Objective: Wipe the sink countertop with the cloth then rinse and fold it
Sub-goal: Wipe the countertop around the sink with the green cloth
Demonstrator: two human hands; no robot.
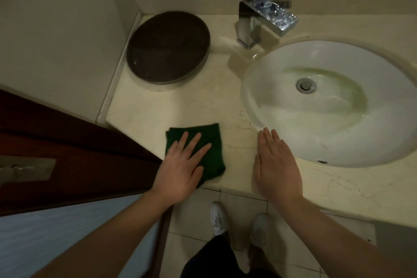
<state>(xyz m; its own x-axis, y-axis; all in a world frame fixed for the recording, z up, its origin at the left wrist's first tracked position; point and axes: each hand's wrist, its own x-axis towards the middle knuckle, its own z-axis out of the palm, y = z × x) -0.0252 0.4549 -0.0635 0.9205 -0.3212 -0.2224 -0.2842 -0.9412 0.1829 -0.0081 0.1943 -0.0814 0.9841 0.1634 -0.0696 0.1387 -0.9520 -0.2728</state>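
A dark green cloth [213, 142], folded into a small square, lies on the beige marble countertop [180, 108] near its front edge, left of the sink. My left hand [180, 167] rests flat on the cloth's near left part, fingers spread, not gripping. Flat and empty, my right hand [275, 165] hovers over the countertop's front edge, fingers together, fingertips at the rim of the white oval sink basin [270, 88]. The basin holds greenish water streaks around the metal drain [306, 85].
A chrome square faucet [264, 18] stands behind the basin, with a wet patch at its base. A round dark tray [168, 47] sits at the counter's back left corner. A dark wooden door [67, 153] is at my left. Tiled floor and my white shoes are below.
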